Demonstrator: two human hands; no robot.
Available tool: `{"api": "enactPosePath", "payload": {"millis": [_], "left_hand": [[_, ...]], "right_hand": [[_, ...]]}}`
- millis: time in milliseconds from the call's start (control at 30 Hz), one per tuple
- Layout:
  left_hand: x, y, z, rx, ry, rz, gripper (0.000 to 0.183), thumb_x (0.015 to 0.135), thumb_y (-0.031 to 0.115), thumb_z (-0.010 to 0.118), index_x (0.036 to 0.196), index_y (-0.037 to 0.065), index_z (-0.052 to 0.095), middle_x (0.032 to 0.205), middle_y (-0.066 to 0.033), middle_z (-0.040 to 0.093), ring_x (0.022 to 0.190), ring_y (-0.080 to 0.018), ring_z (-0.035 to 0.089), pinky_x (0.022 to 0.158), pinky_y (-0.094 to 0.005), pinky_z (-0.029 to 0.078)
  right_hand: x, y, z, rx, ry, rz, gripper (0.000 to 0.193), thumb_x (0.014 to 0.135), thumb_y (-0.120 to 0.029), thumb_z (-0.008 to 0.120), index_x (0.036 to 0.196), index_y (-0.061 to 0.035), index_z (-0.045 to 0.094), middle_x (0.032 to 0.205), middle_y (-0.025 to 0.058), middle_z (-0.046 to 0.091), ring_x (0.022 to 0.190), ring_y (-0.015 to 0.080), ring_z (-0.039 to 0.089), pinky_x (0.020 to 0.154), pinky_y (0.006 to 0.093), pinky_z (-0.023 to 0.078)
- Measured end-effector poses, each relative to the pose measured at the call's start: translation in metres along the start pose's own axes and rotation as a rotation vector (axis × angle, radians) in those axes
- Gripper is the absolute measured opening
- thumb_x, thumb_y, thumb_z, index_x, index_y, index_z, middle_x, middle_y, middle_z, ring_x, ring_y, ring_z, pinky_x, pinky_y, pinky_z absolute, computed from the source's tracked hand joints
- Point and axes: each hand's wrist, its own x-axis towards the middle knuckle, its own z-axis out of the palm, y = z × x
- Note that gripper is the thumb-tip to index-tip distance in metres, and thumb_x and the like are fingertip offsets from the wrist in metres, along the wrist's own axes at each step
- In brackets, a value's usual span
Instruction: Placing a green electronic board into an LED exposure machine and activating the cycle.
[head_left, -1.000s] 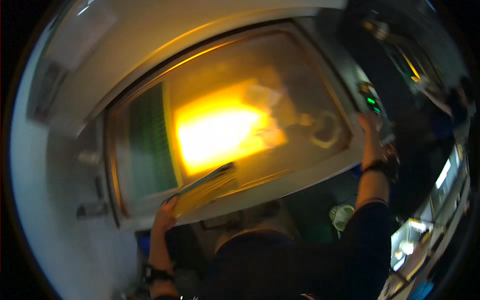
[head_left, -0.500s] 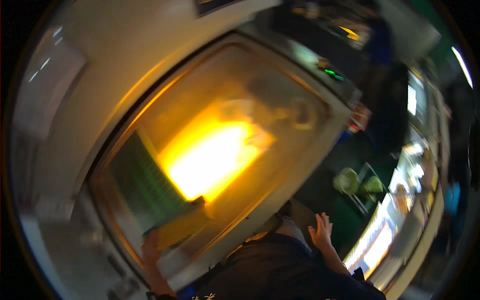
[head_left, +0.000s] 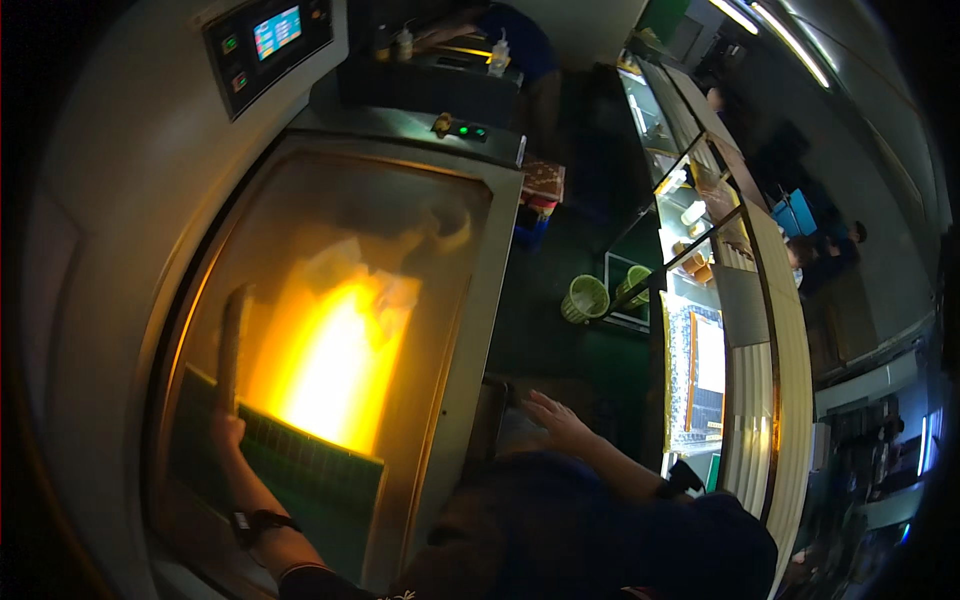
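Observation:
My left hand (head_left: 229,430) is closed around the lower end of a long flat bar (head_left: 234,345); its exact kind is unclear. The bar points away from me, edge-on, over a metal-framed work bed (head_left: 480,240). Beside it, a patch of the bed glows bright yellow-white (head_left: 335,380), washing out detail there. A dark green sheet or panel (head_left: 320,490) covers the near part of the bed, next to my left forearm. My right hand (head_left: 560,418) is off the bed's right side near my body, fingers stretched out and holding nothing.
A control panel with a lit screen (head_left: 278,35) is on the machine wall at far left. Green baskets (head_left: 584,299) stand by a metal rack. A lit bench (head_left: 693,380) runs along the right. Another person (head_left: 510,40) leans over equipment at the back, with squeeze bottles (head_left: 499,55).
My view has turned, so the bed now runs more straight ahead. The bar in my left hand has swung from lying slantwise to pointing away. My right hand remains off the bed, fingers out.

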Motion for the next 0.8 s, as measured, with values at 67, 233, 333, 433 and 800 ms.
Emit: {"api": "enactPosePath", "payload": {"millis": [67,233,333,433,800], "left_hand": [[-0.052,0.044,0.008,-0.018,-0.052,0.166,0.054,0.068,0.008,0.061,0.123,0.004,0.060,0.105,-0.0262,0.068,0.101,-0.0441,0.064,0.087,-0.0492,0.053],[-0.250,0.139,-0.065,-0.314,-0.456,0.175,0.063,0.068,0.008,0.062,0.130,0.015,0.058,0.106,-0.0230,0.068,0.099,-0.0420,0.065,0.085,-0.0482,0.054],[-0.335,0.137,-0.041,-0.393,-0.542,0.105,0.066,0.071,0.010,0.064,0.136,0.013,0.055,0.118,-0.0192,0.066,0.108,-0.0397,0.063,0.093,-0.0455,0.051],[-0.385,0.145,-0.045,-0.218,-0.499,0.162,0.067,0.075,0.011,0.064,0.141,0.009,0.050,0.131,-0.0157,0.061,0.117,-0.0368,0.059,0.101,-0.0420,0.047],[-0.383,0.195,0.001,-0.094,0.206,-0.183,0.071,0.072,0.008,0.070,0.139,0.012,0.050,0.148,-0.0074,0.048,0.139,-0.0375,0.039,0.111,-0.0563,0.033]], "right_hand": [[0.027,-0.023,-0.015,-0.118,-0.025,-0.102,0.074,0.091,-0.034,0.066,0.153,-0.0178,0.031,0.161,0.0147,0.021,0.148,0.0366,0.023,0.119,0.0523,0.022],[0.081,-0.083,-0.056,-0.209,0.051,-0.400,0.076,0.088,-0.034,0.070,0.152,-0.0188,0.033,0.161,0.0143,0.022,0.149,0.0369,0.019,0.120,0.0547,0.019],[0.113,-0.128,-0.072,-0.316,0.033,-0.636,0.079,0.085,-0.034,0.072,0.153,-0.0212,0.033,0.161,0.0137,0.022,0.150,0.0366,0.018,0.121,0.0551,0.016],[0.153,-0.155,-0.051,-0.485,-0.012,-0.899,0.083,0.076,-0.036,0.077,0.149,-0.0215,0.041,0.159,0.0125,0.029,0.147,0.0343,0.026,0.118,0.0529,0.027],[0.267,-0.183,0.002,-0.411,0.038,-1.377,0.061,0.079,-0.008,0.063,0.139,-0.0129,0.049,0.141,0.0122,0.048,0.135,0.0340,0.043,0.098,0.0452,0.052]]}}
